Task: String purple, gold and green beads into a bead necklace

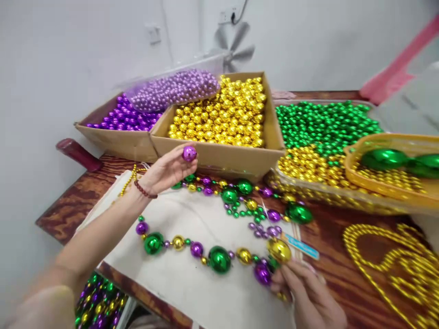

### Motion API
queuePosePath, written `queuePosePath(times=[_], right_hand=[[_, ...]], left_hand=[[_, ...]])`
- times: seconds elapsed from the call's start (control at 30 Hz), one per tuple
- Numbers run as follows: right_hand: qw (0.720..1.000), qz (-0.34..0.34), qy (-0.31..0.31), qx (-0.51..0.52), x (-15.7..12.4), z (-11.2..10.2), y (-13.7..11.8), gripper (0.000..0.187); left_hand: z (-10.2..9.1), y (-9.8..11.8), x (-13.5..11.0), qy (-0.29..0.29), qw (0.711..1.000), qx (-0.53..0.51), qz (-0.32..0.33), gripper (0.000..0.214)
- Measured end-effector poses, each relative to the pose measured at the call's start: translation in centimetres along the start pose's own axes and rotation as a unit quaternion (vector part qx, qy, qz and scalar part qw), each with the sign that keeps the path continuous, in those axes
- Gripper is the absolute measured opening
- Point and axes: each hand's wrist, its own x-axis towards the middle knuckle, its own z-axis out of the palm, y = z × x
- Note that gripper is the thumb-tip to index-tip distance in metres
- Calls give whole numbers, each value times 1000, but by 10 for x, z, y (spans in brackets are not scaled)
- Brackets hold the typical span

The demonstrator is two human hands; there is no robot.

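My left hand (169, 170) reaches over the white cloth with its palm turned up and holds a shiny purple bead (189, 154) at its fingertips, in front of the box of gold beads. At the lower right, my right hand (308, 292) is closed on the end of a bead garland (219, 259), close to a large gold bead (279, 250) and a purple one. Green, gold and purple beads of mixed sizes make up this garland, which curves across the white cloth (178, 288). A second row of such beads (229, 195) lies farther back. Fingertips of the right hand are partly hidden.
Cardboard boxes hold purple beads (128, 114) and gold beads (222, 114), with a bag of lilac beads (174, 89) on top. Right of them sit green beads (325, 125) and a yellow basket (350, 160). Gold bead strings (360, 249) and a blue-handled tool (302, 246) lie on the table.
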Motion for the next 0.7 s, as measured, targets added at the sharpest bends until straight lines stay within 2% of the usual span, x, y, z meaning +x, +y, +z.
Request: queuePosePath(times=[0.13,0.27,0.33,0.43,0.57,0.7], right_hand=[[1000,0,-20,7,-8,-1,-3,13],[999,-13,-39,2,-14,-1,-2,13],[998,-22,-52,0,-16,-1,-2,13],[997,-35,-63,-12,-17,-1,-3,13],[996,-48,-63,-35,-21,-2,-6,13],[995,-57,-67,-53,-24,-1,-7,13]], left_hand=[[38,-65,-13,-20,995,-42,-86,17],[60,-99,-14,-26,989,-49,-137,22],[68,-108,-14,-23,987,-61,-143,16],[76,-116,-12,11,983,-101,-150,2],[84,-123,-12,32,971,-159,-177,4],[90,-125,-15,48,970,-166,-173,4]])
